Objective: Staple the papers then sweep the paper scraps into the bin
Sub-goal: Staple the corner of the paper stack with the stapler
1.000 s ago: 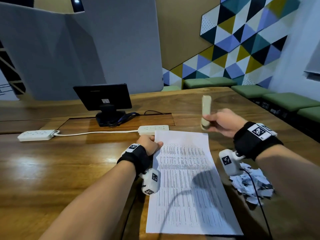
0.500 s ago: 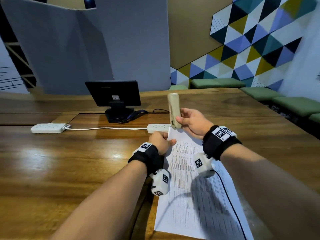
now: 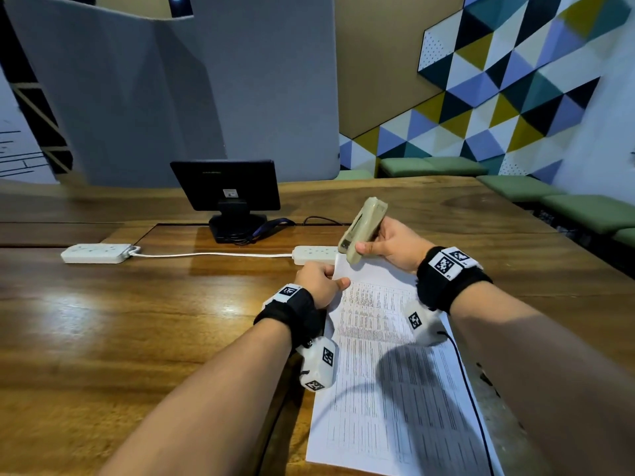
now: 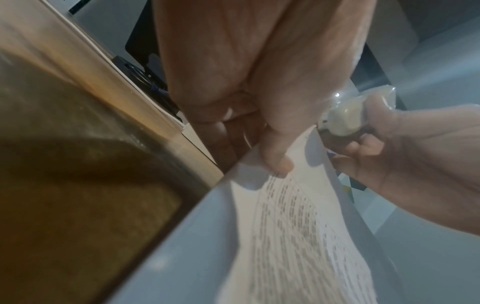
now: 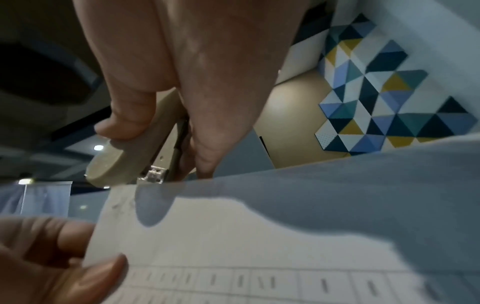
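Observation:
White printed papers (image 3: 388, 359) lie on the wooden table (image 3: 144, 324) in front of me. My left hand (image 3: 323, 280) pinches their far left corner between thumb and fingers and lifts it slightly; the papers (image 4: 291, 226) and the pinching left hand (image 4: 275, 162) show close up in the left wrist view. My right hand (image 3: 385, 243) grips a beige stapler (image 3: 360, 228), tilted with its mouth down at the papers' top edge. In the right wrist view the stapler (image 5: 124, 164) sits just above the paper edge (image 5: 182, 226). The scraps and the bin are out of view.
A small black monitor (image 3: 225, 187) stands at the back of the table. Two white power strips (image 3: 96, 253) joined by a white cord lie across the middle. A grey partition (image 3: 171, 80) rises behind. Green benches (image 3: 584, 207) line the right wall.
My right hand has carried the stapler from the right, leftward and down, to the papers' top left corner, tilting it. My left hand keeps its pinch on the corner. The view shifted, hiding the scraps.

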The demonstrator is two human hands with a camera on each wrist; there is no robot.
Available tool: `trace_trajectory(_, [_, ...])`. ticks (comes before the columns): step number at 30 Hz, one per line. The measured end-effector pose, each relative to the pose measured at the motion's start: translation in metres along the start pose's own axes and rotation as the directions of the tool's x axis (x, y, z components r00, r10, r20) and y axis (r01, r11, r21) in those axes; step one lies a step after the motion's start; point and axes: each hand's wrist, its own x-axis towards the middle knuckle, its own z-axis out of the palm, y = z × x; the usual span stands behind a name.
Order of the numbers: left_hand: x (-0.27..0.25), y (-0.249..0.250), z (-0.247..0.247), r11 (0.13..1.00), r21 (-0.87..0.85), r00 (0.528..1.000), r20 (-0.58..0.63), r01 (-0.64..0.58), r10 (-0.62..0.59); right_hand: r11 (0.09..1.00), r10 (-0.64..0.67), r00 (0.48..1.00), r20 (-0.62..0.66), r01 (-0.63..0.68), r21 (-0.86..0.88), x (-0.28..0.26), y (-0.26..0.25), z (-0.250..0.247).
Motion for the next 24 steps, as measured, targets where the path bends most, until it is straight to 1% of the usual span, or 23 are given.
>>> trace_trajectory(2, [0.001,-0.001,0.000,1.000,-0.001,1.000,-0.001,-0.014,0.014,0.994,0.023,1.000,0.017,-0.021,-0.107,0.001,0.005,-0.001])
trace_trajectory(3, [0.001,-0.001,0.000,1.000,-0.003,1.000,0.000,-0.020,0.020,0.991,0.036,0.999,0.011,-0.034,-0.128,0.000,0.005,-0.001])
trace_trajectory(6, [0.002,-0.002,0.001,1.000,-0.004,1.000,0.005,-0.020,0.020,0.986,0.050,0.999,0.000,-0.049,-0.161,0.001,0.007,0.000])
trace_trajectory(10, [0.003,-0.003,0.001,1.000,0.010,1.000,-0.007,-0.021,0.021,0.975,0.075,0.997,0.027,-0.068,-0.210,0.003,0.006,0.005])
trace_trajectory(16, [0.003,-0.005,-0.001,1.000,0.002,0.999,-0.030,-0.026,0.026,0.965,0.067,0.998,-0.019,-0.069,-0.254,0.004,0.007,0.007])
trace_trajectory(18, [-0.001,-0.004,-0.003,0.996,-0.054,0.998,-0.021,-0.066,0.065,0.958,0.059,0.997,-0.043,-0.069,-0.277,0.003,0.006,0.007])
trace_trajectory(21, [-0.005,-0.001,-0.006,0.967,-0.204,0.988,-0.029,-0.152,0.149,0.953,0.044,0.996,-0.079,-0.065,-0.294,0.002,0.005,0.009])
trace_trajectory(22, [-0.007,0.002,-0.007,0.962,-0.211,0.984,-0.053,-0.176,0.168,0.952,0.038,0.996,-0.086,-0.062,-0.300,0.002,0.004,0.010])
trace_trajectory(24, [-0.009,0.006,-0.007,0.966,-0.168,0.978,-0.105,-0.196,0.180,0.952,0.021,0.994,-0.106,-0.052,-0.302,0.001,0.003,0.012])
